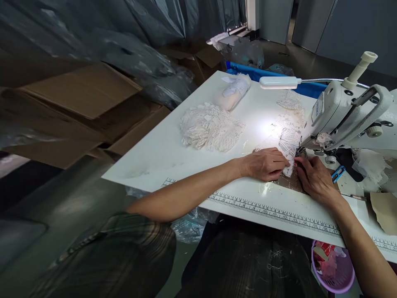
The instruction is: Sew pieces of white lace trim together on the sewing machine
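A strip of white lace [288, 142] lies beneath the needle end of a white sewing machine [338, 109]. My left hand [268, 164] is closed, its curled fingers pressing the lace down just left of the presser foot. On the other side, my right hand [318, 178] has its thumb and forefinger drawn together at the lace's right edge, beside the foot. A tiny red spot shows by those fingertips; what they pinch is too small to make out. More lace [291, 105] spreads behind the needle, under bright lamp light.
A heap of lace pieces [211, 126] and a wrapped bundle [234, 91] lie on the white table [149, 159]. Blue thread snips [338, 174] rest right of my right hand. A lamp [279, 82] hangs above. Cardboard boxes [83, 91] stand left; a purple basket [335, 277] sits below.
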`<state>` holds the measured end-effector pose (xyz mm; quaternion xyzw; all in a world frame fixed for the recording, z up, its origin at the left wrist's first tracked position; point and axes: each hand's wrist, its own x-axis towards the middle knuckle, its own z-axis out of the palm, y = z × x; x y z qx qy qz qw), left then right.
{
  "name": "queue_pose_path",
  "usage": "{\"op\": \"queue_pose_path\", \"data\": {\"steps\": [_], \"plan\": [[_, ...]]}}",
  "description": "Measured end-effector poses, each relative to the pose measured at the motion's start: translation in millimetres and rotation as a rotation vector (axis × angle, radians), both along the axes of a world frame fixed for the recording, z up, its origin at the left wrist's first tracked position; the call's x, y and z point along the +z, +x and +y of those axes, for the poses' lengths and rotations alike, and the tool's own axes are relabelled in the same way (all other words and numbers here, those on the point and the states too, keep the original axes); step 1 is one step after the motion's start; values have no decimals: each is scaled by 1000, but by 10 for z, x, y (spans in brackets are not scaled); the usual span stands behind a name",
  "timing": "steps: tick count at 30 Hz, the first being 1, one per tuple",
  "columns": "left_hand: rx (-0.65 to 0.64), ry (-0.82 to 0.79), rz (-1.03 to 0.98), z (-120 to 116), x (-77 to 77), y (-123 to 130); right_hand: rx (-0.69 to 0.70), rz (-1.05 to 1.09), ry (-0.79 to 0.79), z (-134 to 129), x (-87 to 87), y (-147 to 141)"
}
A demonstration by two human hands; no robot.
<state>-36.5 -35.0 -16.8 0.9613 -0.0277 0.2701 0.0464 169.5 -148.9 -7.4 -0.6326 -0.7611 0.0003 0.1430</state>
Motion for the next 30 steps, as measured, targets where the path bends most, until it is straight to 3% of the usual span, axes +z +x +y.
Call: {"op": "queue_pose_path", "data": {"steps": [5,10,15,19,25,30], "plan": [[21,-9,-53,6,-19,7,92,187,41,-85,-34,118],[18,-13,-25,2,0,6,143,132,51,-83,-43,118],[-5,29,34,6,33,5,-19,-34,12,-38,-49,-17],[-6,48,28,14,10,13,-81,-48,9,-45,-54,-45],[0,10,-33,24,-41,21,85,229,44,-146,-71,140],[10,-12,-1,23,-31,21,123,174,51,-156,-72,159]]}}
